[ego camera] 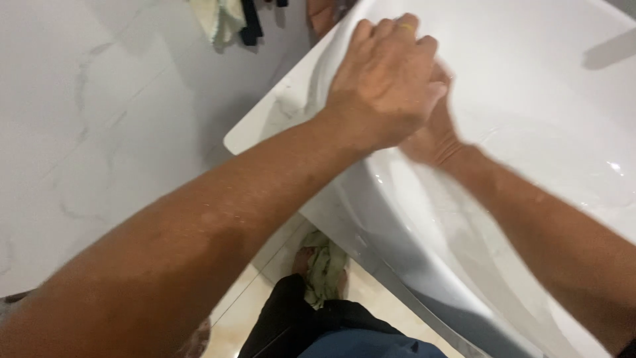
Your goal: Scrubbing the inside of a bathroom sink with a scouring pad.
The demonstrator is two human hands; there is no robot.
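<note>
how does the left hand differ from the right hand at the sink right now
The left hand lies on top, palm down on the white basin's rim, knuckles in plain view; the right hand sits under it, inside the basin and mostly hidden. The left hand wears a yellow ring; none shows on the right. Both are bare and press against the basin.

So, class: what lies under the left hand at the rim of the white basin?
The left hand rests on the white basin rim. Beneath it the right hand shows only partly; its fingers, and anything they hold, are covered.

two hands (pixel 387 79), one white basin (pixel 530 79), one green cloth (pixel 324 265)
</note>
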